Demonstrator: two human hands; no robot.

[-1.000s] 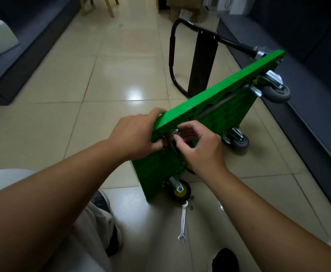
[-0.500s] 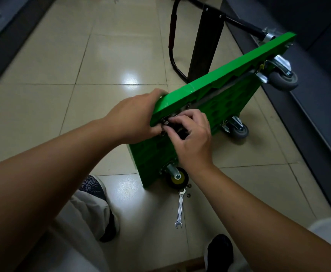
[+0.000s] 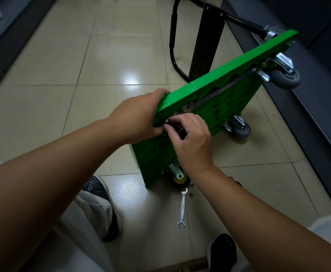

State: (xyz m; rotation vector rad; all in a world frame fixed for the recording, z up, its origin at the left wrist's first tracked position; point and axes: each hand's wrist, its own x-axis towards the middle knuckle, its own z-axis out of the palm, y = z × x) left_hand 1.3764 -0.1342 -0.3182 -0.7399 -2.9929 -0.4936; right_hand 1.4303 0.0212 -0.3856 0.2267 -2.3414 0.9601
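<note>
We have the green cart [image 3: 229, 83] tipped up on one long edge on the tiled floor [image 3: 62, 107], its ribbed underside turned toward us so the wheel mounts are within reach. Our left hand [image 3: 139, 118] wraps over the near top corner of the deck with its fingers curled round the edge, steadying the cart against falling while we work. Our right hand [image 3: 192, 140] is at the mount just under that corner, thumb and forefinger pinched on a small metal fitting [image 3: 166, 121]. It is probably a bolt or nut for a wheel, though our fingers hide most of it.

Below, the yellow wheel [image 3: 179, 179] at the near bottom corner sits by the floor. Loose nuts [image 3: 190, 194] lie just beside it and a wrench [image 3: 182, 208] lies near, handy for tightening. The grey wheels [image 3: 285, 77] at the far end are mounted, and the black handle [image 3: 173, 36] stands out behind the deck.
</note>
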